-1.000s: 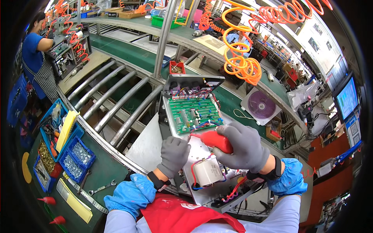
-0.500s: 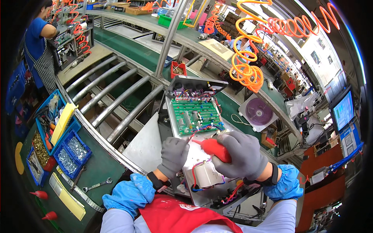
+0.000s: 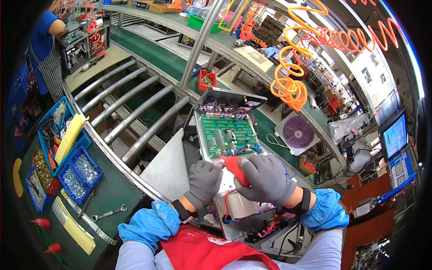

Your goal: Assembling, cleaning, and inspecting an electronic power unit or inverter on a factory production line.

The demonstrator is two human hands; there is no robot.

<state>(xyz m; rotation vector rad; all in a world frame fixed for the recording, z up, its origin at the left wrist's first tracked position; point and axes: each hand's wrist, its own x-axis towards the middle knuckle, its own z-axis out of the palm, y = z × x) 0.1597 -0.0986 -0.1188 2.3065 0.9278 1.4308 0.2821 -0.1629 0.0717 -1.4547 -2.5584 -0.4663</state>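
Note:
My right hand [image 3: 265,179], in a grey glove, grips a red-handled screwdriver [image 3: 233,165] that points toward the lower edge of a green circuit board [image 3: 227,135]. My left hand [image 3: 203,181], also gloved, rests with curled fingers on the metal chassis [image 3: 206,145] right beside the tool's tip. The board sits in the open chassis with a black panel [image 3: 231,100] and coloured wires at its far end. Below my hands a pale cylindrical part [image 3: 239,206] with red and blue wires sits in the chassis.
Blue bins [image 3: 76,170] of screws and small parts stand at left, with wrenches [image 3: 108,212] on the green bench. Curved metal rails [image 3: 135,114] run ahead. A small fan [image 3: 297,133] lies right of the chassis, an orange coiled hose [image 3: 288,87] hangs above. Another person [image 3: 42,49] works far left.
The view has moved closer over the chassis. Both hands stay on the screwdriver area, with the tool's tip now nearer the board's lower edge.

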